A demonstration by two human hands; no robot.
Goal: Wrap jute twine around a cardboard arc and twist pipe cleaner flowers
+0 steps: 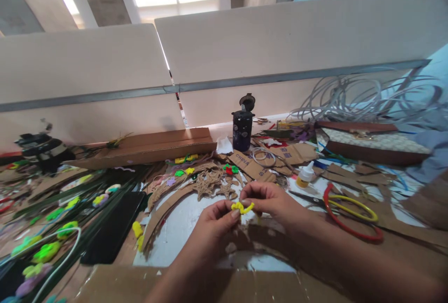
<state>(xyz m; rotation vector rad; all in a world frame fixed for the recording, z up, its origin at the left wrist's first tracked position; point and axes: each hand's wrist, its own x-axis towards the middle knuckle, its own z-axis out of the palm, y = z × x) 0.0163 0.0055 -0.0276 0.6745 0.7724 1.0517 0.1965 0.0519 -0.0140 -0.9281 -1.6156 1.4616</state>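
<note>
Left hand [217, 221] and right hand [269, 200] pinch the yellow pipe cleaner [241, 208] with closed fingertips; cardboard scraps [164, 210] crowd the bare white table [182, 228] patch beneath.

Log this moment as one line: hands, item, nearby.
left hand: pinching yellow pipe cleaner | right hand: pinching same piece | nearby: glue bottle, red ring, cardboard scraps

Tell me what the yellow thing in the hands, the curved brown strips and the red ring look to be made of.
Yellow piece: fuzzy, bent and matte, likely a pipe cleaner. Curved brown strips: matte corrugated cardboard, with rough cut edges. Red ring: smooth and slightly glossy, probably plastic, though coated metal is possible.
</note>
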